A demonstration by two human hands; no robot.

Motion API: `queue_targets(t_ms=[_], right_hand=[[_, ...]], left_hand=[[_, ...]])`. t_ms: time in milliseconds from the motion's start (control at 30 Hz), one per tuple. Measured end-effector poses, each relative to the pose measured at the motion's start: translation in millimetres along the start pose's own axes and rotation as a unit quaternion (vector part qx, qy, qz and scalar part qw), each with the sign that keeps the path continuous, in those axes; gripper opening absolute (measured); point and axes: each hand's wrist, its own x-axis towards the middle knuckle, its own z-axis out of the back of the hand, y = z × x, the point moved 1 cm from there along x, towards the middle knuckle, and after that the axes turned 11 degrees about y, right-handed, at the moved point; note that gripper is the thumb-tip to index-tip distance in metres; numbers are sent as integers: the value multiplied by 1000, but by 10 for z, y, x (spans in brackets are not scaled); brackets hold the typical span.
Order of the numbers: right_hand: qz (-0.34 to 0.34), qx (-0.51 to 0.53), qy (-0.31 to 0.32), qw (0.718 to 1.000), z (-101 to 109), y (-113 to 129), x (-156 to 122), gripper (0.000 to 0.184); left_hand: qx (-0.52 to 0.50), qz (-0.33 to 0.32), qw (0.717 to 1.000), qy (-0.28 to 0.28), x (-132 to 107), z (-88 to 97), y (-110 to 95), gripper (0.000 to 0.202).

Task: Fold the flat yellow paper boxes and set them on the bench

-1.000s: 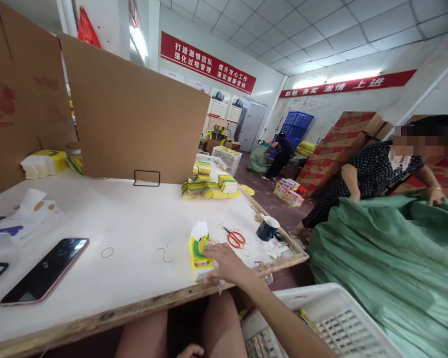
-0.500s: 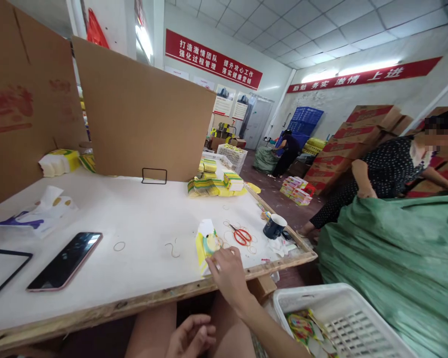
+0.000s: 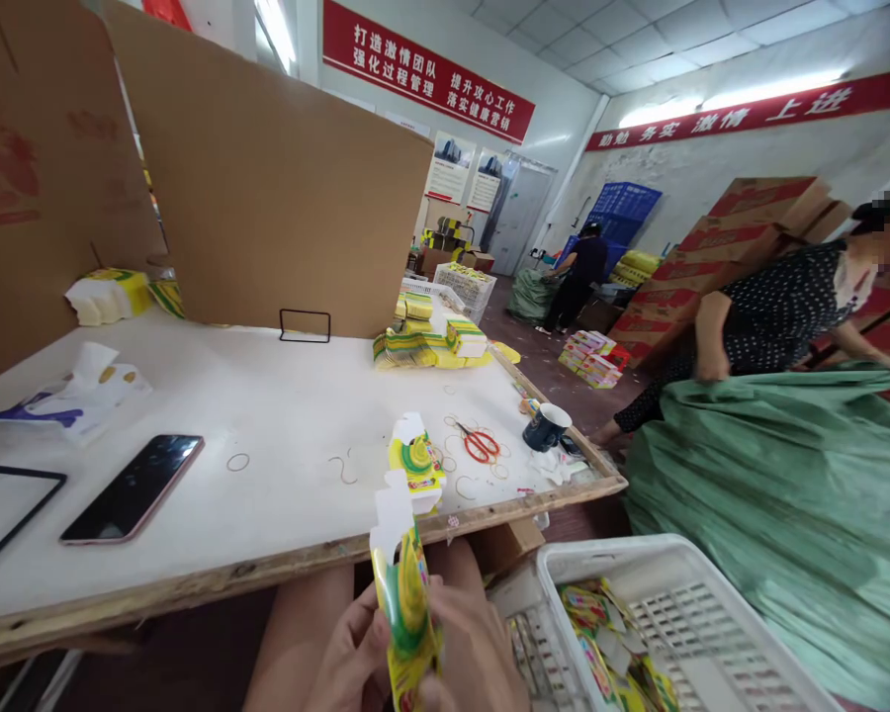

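Observation:
Both my hands are low in front of my lap, below the table edge. My left hand point(image 3: 352, 653) and my right hand point(image 3: 471, 658) together grip a flat yellow-and-green printed carton point(image 3: 404, 593) with a white flap sticking up. A second carton of the same print point(image 3: 417, 460) stands on the white table point(image 3: 267, 415) near its front edge, untouched. Rubber bands point(image 3: 237, 462) lie scattered on the table, and red-handled scissors point(image 3: 479, 445) lie to the right of the standing carton.
A white plastic crate point(image 3: 638, 593) with more printed cartons sits at my right. On the table are a phone point(image 3: 133, 487), tissue pack point(image 3: 66, 400), dark mug point(image 3: 547, 427) and carton stacks point(image 3: 426, 346). Cardboard screens point(image 3: 267, 188) stand behind. A person handles a green sack point(image 3: 771, 494) at the right.
My right hand left the carton on the table and dropped to my lap. Both hands now hold another flat carton upright there. The view tilted down slightly.

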Motion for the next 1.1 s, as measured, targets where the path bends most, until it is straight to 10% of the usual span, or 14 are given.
queue_targets(t_ms=[233,533,767,1100], right_hand=[[-89,71,-35,993,-39,45,167,28],[-107,157,6,982,20,-52,138,25],[-27,287,42,957,252,159,158,46],[-65,132,121,982,505,181,201,27]], left_hand=[[97,-30,994,-48,48,-31,62,37],[281,-71,956,-51,3,-11,71,66],[268,-62,961,-8,-103,-138,-16,73],[238,14,968,83,-120,-151,68,41]])
